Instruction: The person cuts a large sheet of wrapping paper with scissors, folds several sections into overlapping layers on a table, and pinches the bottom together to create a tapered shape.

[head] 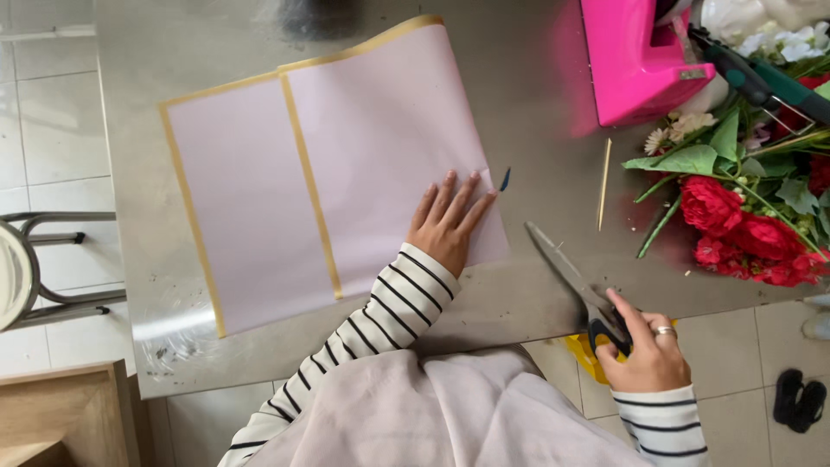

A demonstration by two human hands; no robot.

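Pressing flat on the pink paper [346, 164], the left hand [445, 225] lies open with its fingers spread and straight near the sheet's right edge, palm down. That paper is a pale pink sheet with a gold border; it lies on the grey metal bench [536, 104], and a second sheet of the same kind [242, 207] lies just beside it on the left, the two overlapping along a gold strip. The far edge of the right sheet curls up a little from the bench.

The right hand [644, 350] is closed around the black handles of a pair of scissors [575, 281] at the near edge of the bench, a ring on one finger. The scissor blades are shut and point up and to the left toward the paper's near right corner, close to it but apart from it.

A thin wooden stick [603, 184] lies on the bench to the right of the paper. Further right sits a heap of red flowers [743, 233] with green leaves and stems, and behind them a bright pink box [635, 56]. Both sleeves are striped black and white. A stool [35, 268] stands on the tiled floor to the left of the bench
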